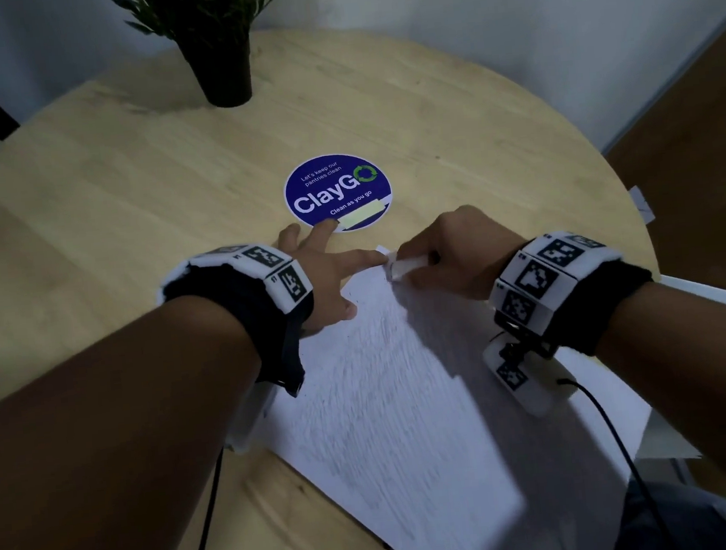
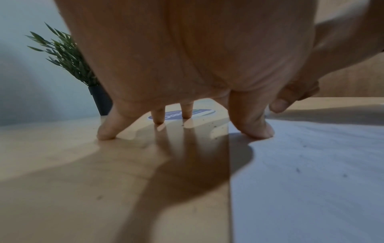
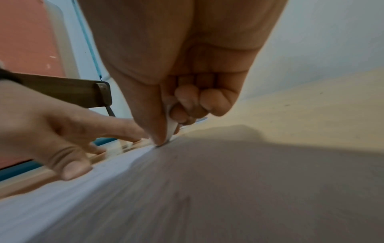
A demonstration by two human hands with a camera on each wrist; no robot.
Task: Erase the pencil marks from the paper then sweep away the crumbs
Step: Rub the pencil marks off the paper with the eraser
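Observation:
A white sheet of paper (image 1: 400, 404) with grey pencil scribbles lies on the round wooden table (image 1: 122, 187). My right hand (image 1: 444, 258) pinches a white eraser (image 1: 405, 267) and presses its tip on the paper's far corner; the eraser (image 3: 171, 129) shows between thumb and curled fingers. My left hand (image 1: 330, 273) is spread flat, fingers straight. Its thumb (image 2: 255, 125) presses the paper's left edge (image 2: 311, 164) while the other fingertips (image 2: 106, 133) rest on the wood. Small dark crumbs (image 2: 214, 125) dot the table by the paper.
A round blue ClayGo sticker (image 1: 338, 193) lies just beyond the hands. A black potted plant (image 1: 223, 66) stands at the table's far side. Another white sheet (image 1: 665, 436) pokes out at the table's right edge.

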